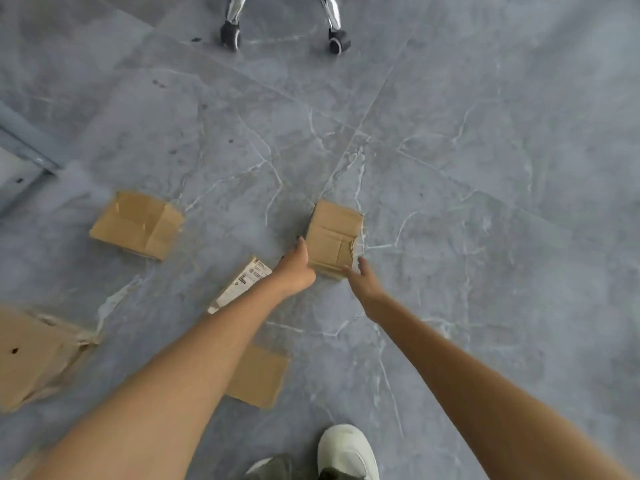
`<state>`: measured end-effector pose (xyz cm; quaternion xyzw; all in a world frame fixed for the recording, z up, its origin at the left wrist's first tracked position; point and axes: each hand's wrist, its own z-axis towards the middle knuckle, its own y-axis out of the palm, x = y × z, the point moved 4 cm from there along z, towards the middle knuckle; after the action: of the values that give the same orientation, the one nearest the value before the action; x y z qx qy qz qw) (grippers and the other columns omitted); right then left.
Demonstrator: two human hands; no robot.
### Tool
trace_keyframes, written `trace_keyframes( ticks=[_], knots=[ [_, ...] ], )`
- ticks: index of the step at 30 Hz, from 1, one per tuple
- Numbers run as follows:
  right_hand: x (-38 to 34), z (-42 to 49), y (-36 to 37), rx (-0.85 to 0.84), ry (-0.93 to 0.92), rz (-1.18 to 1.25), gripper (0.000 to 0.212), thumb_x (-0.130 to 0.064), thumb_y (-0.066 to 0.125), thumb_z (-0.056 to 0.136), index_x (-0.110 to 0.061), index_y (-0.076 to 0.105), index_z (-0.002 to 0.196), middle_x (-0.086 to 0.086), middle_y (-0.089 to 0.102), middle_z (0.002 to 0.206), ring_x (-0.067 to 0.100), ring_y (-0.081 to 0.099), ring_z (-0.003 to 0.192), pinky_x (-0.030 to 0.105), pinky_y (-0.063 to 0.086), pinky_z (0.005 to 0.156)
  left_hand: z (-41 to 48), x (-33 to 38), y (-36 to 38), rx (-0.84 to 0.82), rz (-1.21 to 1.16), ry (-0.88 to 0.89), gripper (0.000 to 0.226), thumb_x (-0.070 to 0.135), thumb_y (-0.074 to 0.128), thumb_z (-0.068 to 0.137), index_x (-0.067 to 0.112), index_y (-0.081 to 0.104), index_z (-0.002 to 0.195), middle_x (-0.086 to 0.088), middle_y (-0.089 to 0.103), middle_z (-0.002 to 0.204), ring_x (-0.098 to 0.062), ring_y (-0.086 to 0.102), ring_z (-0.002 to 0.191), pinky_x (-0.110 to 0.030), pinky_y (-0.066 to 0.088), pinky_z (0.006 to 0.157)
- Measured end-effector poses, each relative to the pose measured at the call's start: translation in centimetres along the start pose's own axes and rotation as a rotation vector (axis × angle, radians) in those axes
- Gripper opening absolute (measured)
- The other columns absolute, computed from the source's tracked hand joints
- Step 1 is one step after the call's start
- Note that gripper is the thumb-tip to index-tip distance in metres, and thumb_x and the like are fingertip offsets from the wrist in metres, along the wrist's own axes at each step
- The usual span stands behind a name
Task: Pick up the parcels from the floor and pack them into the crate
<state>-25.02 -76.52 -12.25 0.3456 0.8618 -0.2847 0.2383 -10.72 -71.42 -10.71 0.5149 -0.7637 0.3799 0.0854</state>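
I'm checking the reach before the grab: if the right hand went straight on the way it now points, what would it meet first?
The small cardboard parcel: the right hand points at its near right corner, with nothing between. The hand may be touching it now; depth is unclear.

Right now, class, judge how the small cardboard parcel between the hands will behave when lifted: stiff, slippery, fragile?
The small parcel probably stays stiff: it is a closed boxy carton. Its matte cardboard should not slip between the left hand and right hand flanking it. The ragged flap edge on top may flex or tear.
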Motion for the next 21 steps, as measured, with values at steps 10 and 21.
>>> trace_keyframes(
  ticks=[10,21],
  knots=[
    [-4.3,-11.2,-3.8,0.087,-0.135,0.21,0.035,-0.011,0.051,0.095,-0.012,0.053,0.13,0.007,0.061,0.116,0.022,0.057,0.11,0.033,0.047,0.094,-10.7,2.7,-2.5,0.147,-0.335,0.03,0.052,-0.001,0.061,0.082,0.009,0.041,0.128,-0.01,0.044,0.13,-0.022,0.046,0.119,-0.023,0.038,0.089],
    [-31.9,-44.2,-16.7,0.079,-0.472,0.247,0.035,-0.016,0.05,0.097,-0.018,0.054,0.132,0.009,0.056,0.125,0.018,0.057,0.113,0.04,0.047,0.1,-43.5,22.0,-26.4,0.437,-0.521,0.333,0.049,0.009,0.069,0.082,0.023,0.048,0.123,0.021,0.055,0.11,0.021,0.052,0.092,0.001,0.039,0.073]
  ],
)
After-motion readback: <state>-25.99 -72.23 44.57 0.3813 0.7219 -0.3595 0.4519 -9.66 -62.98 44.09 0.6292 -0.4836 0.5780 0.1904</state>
